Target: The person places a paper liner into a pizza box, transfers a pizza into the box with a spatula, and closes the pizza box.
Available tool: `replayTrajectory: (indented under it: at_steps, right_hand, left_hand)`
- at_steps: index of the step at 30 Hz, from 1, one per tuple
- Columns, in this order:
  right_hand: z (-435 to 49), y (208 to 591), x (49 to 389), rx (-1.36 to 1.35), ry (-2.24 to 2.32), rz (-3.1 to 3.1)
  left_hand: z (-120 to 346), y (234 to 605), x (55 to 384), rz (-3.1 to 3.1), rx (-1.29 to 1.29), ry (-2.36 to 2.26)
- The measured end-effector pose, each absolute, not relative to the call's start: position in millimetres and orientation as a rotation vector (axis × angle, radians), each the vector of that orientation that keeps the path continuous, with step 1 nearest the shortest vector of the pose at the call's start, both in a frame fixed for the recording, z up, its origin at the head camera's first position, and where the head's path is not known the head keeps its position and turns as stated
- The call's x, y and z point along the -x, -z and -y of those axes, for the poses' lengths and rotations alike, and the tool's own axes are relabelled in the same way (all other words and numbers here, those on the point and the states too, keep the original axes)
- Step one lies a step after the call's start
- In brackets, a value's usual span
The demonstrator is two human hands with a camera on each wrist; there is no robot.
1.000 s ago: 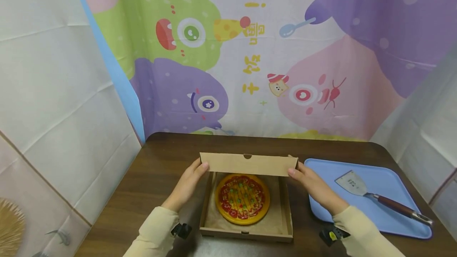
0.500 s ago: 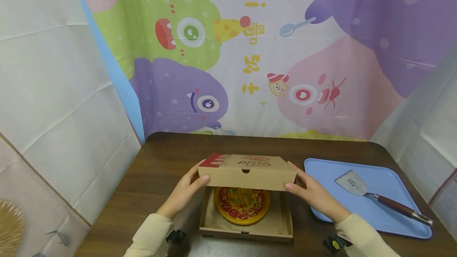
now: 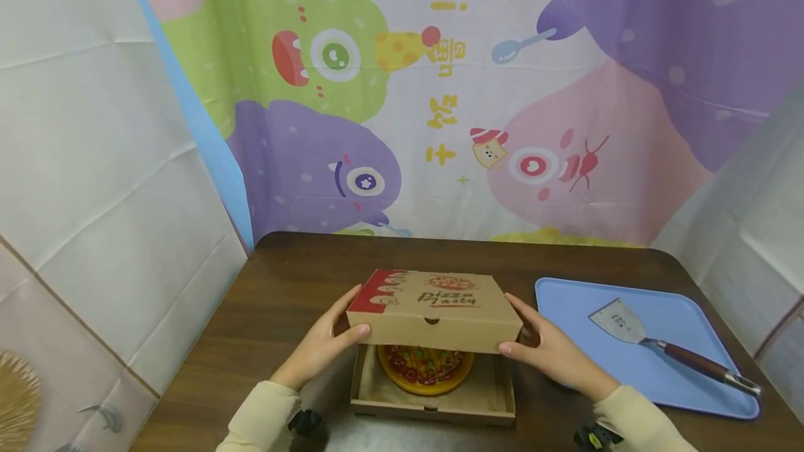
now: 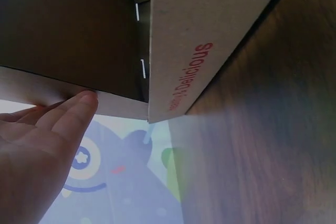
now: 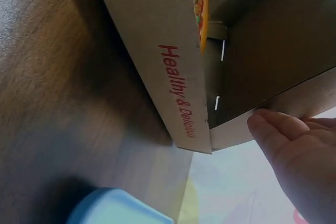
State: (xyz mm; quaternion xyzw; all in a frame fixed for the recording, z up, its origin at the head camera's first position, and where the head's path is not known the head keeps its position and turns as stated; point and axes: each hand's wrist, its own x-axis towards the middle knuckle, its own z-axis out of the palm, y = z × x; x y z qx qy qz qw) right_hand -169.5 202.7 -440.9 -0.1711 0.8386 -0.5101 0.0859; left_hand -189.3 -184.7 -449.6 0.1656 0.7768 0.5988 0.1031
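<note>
A cardboard pizza box (image 3: 389, 407) stands on the table with its printed lid (image 3: 452, 298) tilted partly down over it. My left hand (image 3: 320, 347) holds the lid's left side, thumb at the front flap's corner and fingers along the side panel. On the other side my right hand (image 3: 555, 354) grips the lid the same way. In both wrist views, the fingers of the left hand (image 4: 47, 140) and right hand (image 5: 299, 145) lie against the lid's outer side panels. Inside the base is a round pizza (image 3: 427, 375), its far part hidden by the lid.
To the right of the box lies a light blue tray (image 3: 578, 298), and on it a pizza spatula (image 3: 666, 347) with a wooden handle. The dark wooden table (image 3: 283, 284) ends at a cartoon-printed curtain (image 3: 440, 208) behind.
Both hands have brought the lid forward and down, from nearly upright to a low slant. Its printed top now shows, and more of the pizza is covered. The tray and spatula stay put.
</note>
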Motion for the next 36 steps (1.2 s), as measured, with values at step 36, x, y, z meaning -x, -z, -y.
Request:
replayTrajectory:
  at_steps: [36]
  right_hand:
    - [-204.5, 462.4, 154.9, 0.543, 1.094, -2.673]
  left_hand:
    - [195.4, 477.4, 177.4, -2.387, -0.5, -1.508]
